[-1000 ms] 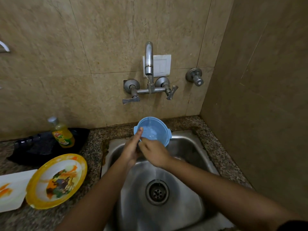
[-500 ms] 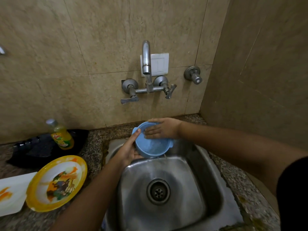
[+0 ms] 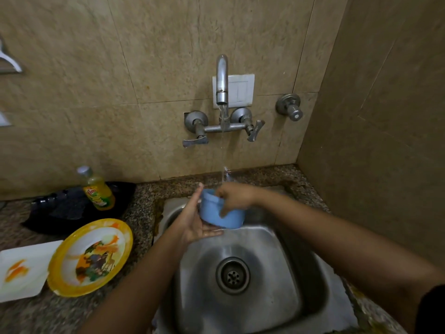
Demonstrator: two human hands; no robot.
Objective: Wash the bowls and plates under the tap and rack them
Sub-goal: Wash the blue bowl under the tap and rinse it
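Note:
A small blue bowl point(image 3: 222, 216) is held over the back of the steel sink point(image 3: 284, 256), under the tap point(image 3: 222, 80), whose water runs down onto it. My left hand point(image 3: 195, 222) cups the bowl from below and the left, palm up, thumb along its rim. My right hand point(image 3: 234, 195) reaches in from the right, its fingers curled over the bowl's rim and inside it. A yellow-rimmed plate with a picture point(image 3: 92, 255) lies on the counter to the left, and beside it a white square plate point(image 3: 22, 270) with orange smears.
A bottle of yellow dish liquid point(image 3: 97, 189) stands on a black tray point(image 3: 72, 208) at the back left of the granite counter point(image 3: 142, 203). A tiled side wall point(image 3: 385, 116) closes in on the right. The sink drain point(image 3: 233, 276) is uncovered.
The bowl has turned from facing me to its side showing. My right hand went from lying flat across its mouth to fingers hooked over the rim. My left hand shifted beneath it.

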